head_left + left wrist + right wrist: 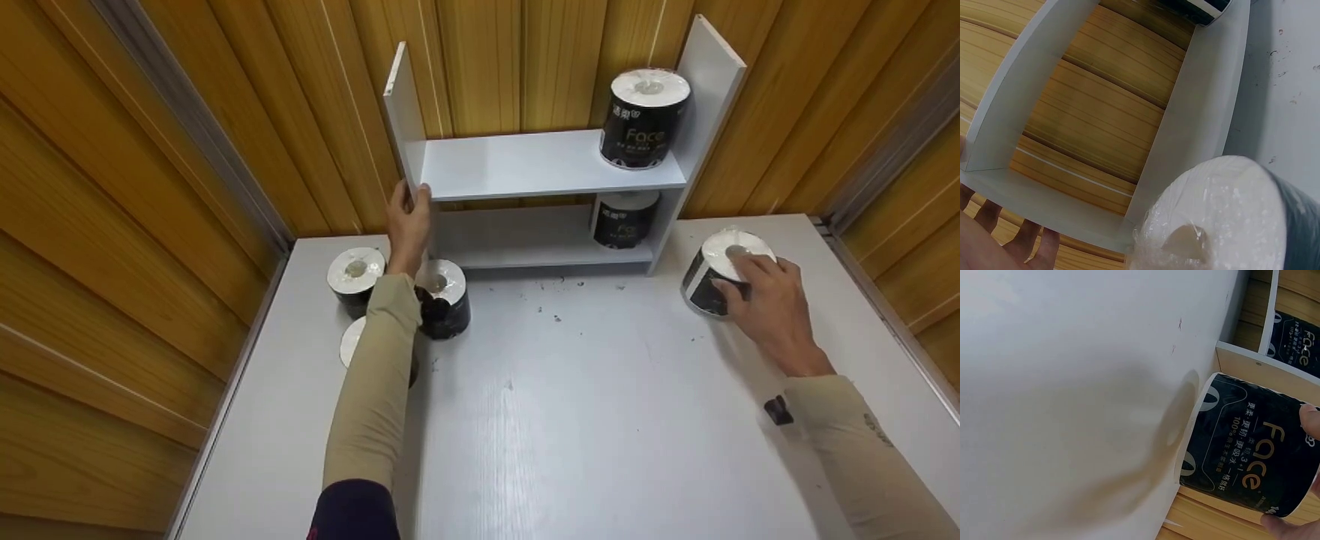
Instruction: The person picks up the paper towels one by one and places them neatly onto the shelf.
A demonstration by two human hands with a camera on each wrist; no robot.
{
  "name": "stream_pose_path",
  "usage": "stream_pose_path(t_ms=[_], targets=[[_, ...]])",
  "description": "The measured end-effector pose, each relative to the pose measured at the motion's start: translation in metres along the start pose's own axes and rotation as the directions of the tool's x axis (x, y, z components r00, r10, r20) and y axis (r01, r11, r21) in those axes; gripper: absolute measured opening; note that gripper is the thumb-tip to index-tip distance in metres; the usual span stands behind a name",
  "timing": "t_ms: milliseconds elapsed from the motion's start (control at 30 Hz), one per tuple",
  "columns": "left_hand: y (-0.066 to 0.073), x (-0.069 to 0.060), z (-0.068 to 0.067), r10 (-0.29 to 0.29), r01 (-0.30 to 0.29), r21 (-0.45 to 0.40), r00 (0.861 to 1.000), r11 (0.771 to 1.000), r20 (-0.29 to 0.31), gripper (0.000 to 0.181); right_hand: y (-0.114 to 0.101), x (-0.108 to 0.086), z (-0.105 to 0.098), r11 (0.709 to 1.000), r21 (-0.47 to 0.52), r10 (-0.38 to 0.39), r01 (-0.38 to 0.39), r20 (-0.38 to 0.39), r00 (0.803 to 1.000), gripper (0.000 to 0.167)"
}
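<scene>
On the right of the table, my right hand (pixel 776 307) grips a toilet paper roll (pixel 709 281) in a black wrapper, thumb and fingers around its upper end. The right wrist view shows gold "Face" lettering on this toilet paper roll (pixel 1247 450); I cannot tell whether its base touches the table. My left hand (pixel 410 229) holds the left side panel of a white two-level shelf (pixel 517 161), its fingers on the panel's outer face in the left wrist view. One roll (pixel 641 124) stands at the upper level's right end, and another roll (pixel 624 221) is below it.
Left of the shelf, several more rolls stand on the white table (pixel 540 420): one roll (pixel 356 277) at the back, one roll (pixel 448 311) by the shelf's front corner, and one partly hidden by my left sleeve. A wood-patterned wall (pixel 480 67) rises behind the shelf.
</scene>
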State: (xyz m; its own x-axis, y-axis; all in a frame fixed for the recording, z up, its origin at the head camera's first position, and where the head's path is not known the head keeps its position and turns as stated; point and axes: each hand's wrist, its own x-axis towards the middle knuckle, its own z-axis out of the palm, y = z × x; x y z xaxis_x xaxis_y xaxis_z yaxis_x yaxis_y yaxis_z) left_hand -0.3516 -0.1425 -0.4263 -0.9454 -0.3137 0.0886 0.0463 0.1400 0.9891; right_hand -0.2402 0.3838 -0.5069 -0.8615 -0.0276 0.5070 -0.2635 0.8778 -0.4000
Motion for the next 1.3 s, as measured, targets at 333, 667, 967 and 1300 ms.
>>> stream_pose_path(t_ms=[333, 667, 967, 1300], targets=[[-0.003, -0.001, -0.002, 0.002, -0.002, 0.001, 1.0, 1.0, -0.005, 0.064, -0.008, -0.001, -0.001, 0.999, 0.024, -0.022, 0.023, -0.021, 1.0, 0.047], [-0.003, -0.002, -0.001, 0.031, -0.032, -0.028, 0.999, 0.999, -0.015, 0.059, -0.015, -0.001, -0.002, 0.997, 0.027, -0.072, 0.074, -0.066, 0.995, 0.044], [-0.001, 0.0, 0.0, 0.031, -0.032, -0.045, 0.999, 0.999, -0.014, 0.058, -0.023, 0.0, -0.002, 0.995, 0.034, -0.089, 0.092, -0.068, 0.994, 0.043], [0.0, 0.0, 0.0, 0.029, -0.029, -0.026, 1.0, 0.999, -0.012, 0.061, -0.031, 0.0, -0.003, 0.996, 0.053, -0.075, 0.078, -0.063, 0.995, 0.044]])
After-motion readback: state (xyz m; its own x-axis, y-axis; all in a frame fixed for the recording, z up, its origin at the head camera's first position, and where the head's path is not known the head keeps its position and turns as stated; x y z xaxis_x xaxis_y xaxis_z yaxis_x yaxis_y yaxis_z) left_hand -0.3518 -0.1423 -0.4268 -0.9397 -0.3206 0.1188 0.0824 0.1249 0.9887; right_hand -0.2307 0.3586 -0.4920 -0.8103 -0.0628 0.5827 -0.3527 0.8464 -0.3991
